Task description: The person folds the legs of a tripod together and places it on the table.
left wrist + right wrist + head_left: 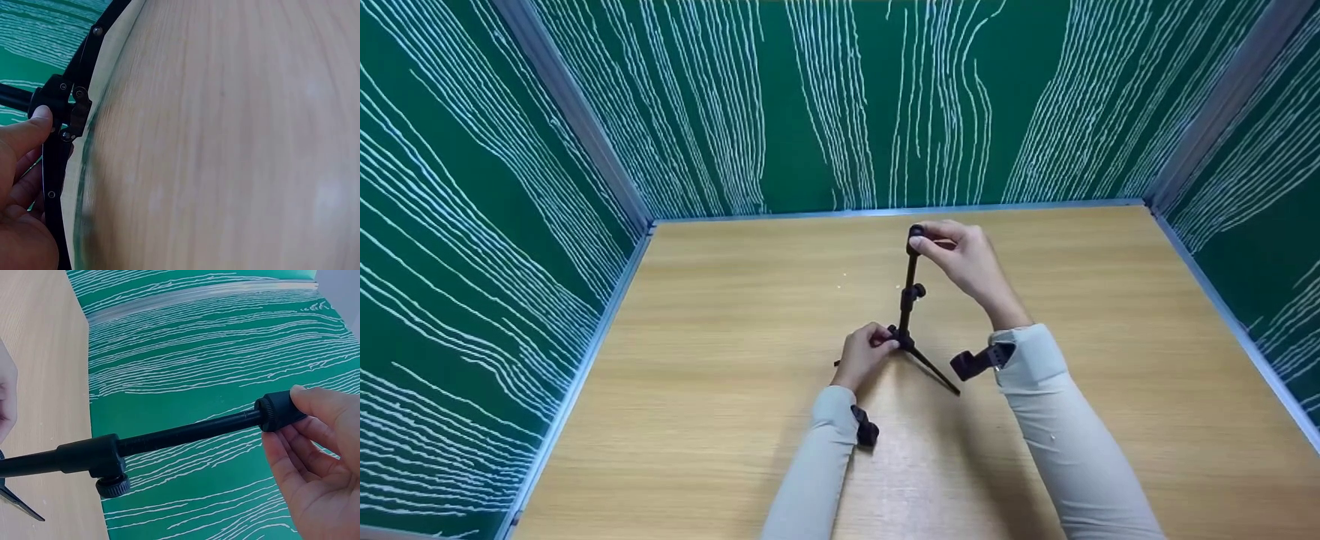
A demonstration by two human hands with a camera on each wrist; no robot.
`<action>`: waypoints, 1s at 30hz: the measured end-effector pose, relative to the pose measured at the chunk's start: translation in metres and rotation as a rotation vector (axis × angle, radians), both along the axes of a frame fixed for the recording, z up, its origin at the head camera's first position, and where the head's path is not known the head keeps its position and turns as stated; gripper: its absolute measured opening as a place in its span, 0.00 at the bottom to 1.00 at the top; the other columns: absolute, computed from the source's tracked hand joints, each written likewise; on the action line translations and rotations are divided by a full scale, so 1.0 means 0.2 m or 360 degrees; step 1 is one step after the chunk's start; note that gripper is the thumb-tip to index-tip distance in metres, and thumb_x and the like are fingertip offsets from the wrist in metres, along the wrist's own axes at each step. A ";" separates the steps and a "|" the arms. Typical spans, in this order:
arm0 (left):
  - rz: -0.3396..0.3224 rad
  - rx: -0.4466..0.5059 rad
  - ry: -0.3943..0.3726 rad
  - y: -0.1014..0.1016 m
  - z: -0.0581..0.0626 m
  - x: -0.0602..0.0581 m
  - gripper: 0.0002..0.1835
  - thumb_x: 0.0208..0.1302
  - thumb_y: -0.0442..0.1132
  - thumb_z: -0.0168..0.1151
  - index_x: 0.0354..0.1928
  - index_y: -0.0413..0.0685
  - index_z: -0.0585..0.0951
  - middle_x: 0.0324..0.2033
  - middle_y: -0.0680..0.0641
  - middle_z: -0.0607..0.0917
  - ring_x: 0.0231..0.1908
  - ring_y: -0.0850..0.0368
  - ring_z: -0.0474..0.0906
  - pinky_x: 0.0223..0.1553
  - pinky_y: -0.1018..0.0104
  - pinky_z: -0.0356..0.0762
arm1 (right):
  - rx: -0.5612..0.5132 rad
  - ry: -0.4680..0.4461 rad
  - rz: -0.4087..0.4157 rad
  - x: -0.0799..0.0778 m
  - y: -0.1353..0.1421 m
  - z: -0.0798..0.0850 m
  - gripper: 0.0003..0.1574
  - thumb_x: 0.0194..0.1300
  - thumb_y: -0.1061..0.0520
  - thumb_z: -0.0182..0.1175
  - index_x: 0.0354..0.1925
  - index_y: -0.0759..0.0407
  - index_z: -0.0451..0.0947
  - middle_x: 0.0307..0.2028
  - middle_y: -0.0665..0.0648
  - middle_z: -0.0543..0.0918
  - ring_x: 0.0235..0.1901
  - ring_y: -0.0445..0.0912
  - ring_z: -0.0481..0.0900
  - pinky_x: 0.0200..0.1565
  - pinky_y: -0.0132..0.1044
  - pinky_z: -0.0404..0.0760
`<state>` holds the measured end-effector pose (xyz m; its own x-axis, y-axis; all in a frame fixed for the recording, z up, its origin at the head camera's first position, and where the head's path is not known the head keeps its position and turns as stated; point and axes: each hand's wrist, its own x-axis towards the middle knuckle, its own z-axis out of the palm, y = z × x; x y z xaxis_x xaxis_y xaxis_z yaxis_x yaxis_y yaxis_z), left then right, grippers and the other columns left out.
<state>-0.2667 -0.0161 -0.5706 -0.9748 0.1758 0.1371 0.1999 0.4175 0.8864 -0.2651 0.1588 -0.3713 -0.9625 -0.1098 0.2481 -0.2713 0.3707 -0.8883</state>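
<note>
A small black tripod point(906, 304) stands on the wooden table with its legs spread. My right hand point(964, 259) pinches the cap-like head at the top of its column between thumb and fingers. In the right wrist view that head point(281, 410) has a ribbed ring, and a clamp knob point(113, 485) sticks out lower on the column. Down at the leg joint, my left hand point(864, 352) grips the tripod. The left wrist view has the thumb pressed on the hub point(53, 104), with the other fingers behind a leg point(53, 191).
Green panels point(802, 112) with wavy white lines enclose the wooden table point(720, 300) at the back and both sides, framed by metal edging. Small pale specks point(840, 286) lie left of the tripod. Each wrist wears a black camera mount point(982, 361).
</note>
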 end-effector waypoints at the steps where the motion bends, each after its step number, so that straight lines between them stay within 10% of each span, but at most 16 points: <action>1: -0.0001 0.0001 0.0002 0.00 0.00 0.00 0.08 0.56 0.34 0.68 0.34 0.36 0.81 0.31 0.43 0.85 0.30 0.66 0.72 0.36 0.75 0.74 | -0.0001 -0.0003 0.0003 0.00 0.00 0.00 0.21 0.66 0.54 0.61 0.54 0.65 0.79 0.49 0.64 0.83 0.49 0.53 0.83 0.55 0.40 0.79; 30: -0.0002 -0.0019 0.0032 0.00 0.00 0.01 0.07 0.57 0.34 0.68 0.34 0.37 0.81 0.30 0.43 0.85 0.30 0.66 0.73 0.37 0.74 0.75 | -0.0033 -0.0007 0.0069 -0.01 0.01 0.00 0.21 0.66 0.56 0.61 0.54 0.66 0.79 0.50 0.63 0.82 0.49 0.50 0.82 0.55 0.37 0.78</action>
<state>-0.2653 -0.0165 -0.5700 -0.9718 0.1786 0.1542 0.2179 0.4280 0.8771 -0.2664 0.1609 -0.3721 -0.9580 -0.1464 0.2467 -0.2829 0.3402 -0.8968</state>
